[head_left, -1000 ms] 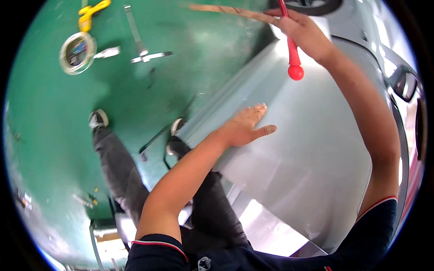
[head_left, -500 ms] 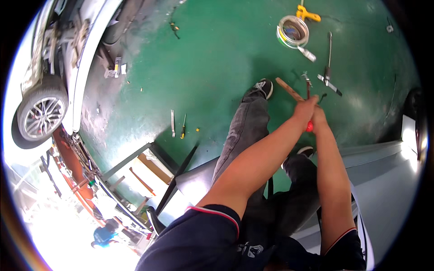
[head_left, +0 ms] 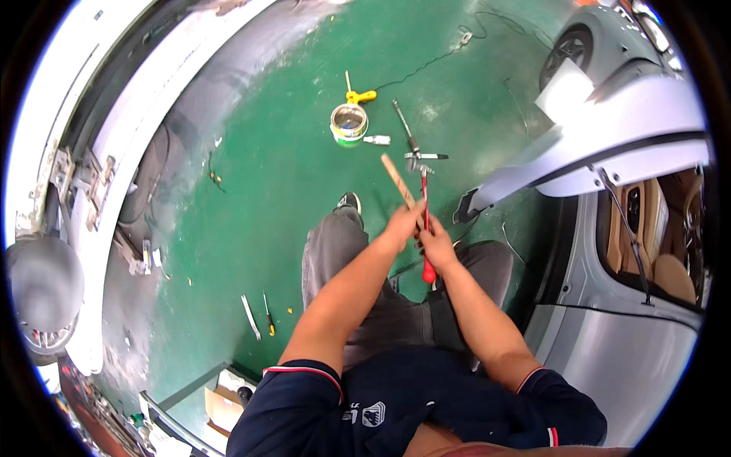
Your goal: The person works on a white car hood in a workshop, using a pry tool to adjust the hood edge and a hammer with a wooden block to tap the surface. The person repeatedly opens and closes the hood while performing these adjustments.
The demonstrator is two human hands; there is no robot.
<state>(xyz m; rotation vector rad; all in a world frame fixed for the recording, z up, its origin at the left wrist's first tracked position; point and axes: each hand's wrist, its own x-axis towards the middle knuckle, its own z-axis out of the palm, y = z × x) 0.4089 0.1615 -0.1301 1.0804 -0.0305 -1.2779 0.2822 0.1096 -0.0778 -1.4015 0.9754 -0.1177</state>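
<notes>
My left hand point(head_left: 402, 227) is closed around a flat wooden stick point(head_left: 397, 178), whose free end points away from me. Close against it, my right hand point(head_left: 438, 245) grips a red-handled tool point(head_left: 429, 271) with a thin shaft and a small metal head, somewhat like a hammer. Stick and shaft cross near my fingers, and the overlapping hands hide the exact grips. Beyond the head, a ratchet wrench point(head_left: 406, 126) and a bar with a black end point(head_left: 432, 157) lie on the green floor.
Farther off stand a tin can point(head_left: 349, 131) and a yellow glue gun point(head_left: 361, 97) with a cord. A flat metal bar point(head_left: 250, 317) and a screwdriver point(head_left: 269, 316) lie left of my leg. A grey car point(head_left: 609, 335) with an open door point(head_left: 601, 141) borders the right; a white car panel point(head_left: 114, 206) curves along the left.
My view has swung to the right, bringing the grey car's open door into sight. My knees now look bent and apart. Both hands still hold the stick and the red-handled tool close together.
</notes>
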